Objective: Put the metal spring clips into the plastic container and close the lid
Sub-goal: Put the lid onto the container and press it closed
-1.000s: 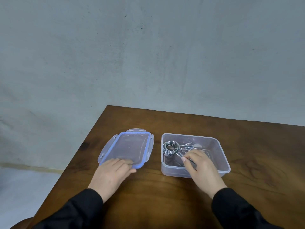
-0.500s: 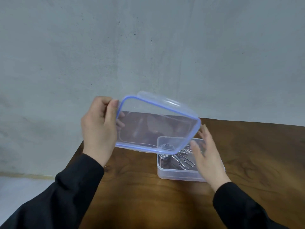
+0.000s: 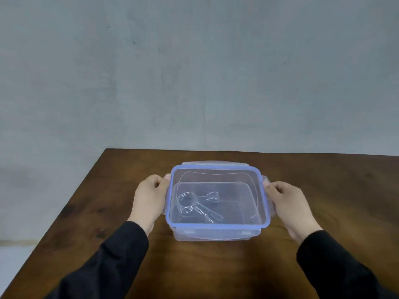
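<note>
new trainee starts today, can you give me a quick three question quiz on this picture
1. True or false: the lid sits on top of the container.
2. Where are the spring clips? A) on the table beside the container B) inside the container, toward its left side C) in the right hand
3. What is each hand touching?

Key
1. True. Whether the side flaps are snapped down cannot be told.
2. B
3. The left hand is at the lid's left edge and the right hand at its right edge, one on each short side. The table bears the container.
</note>
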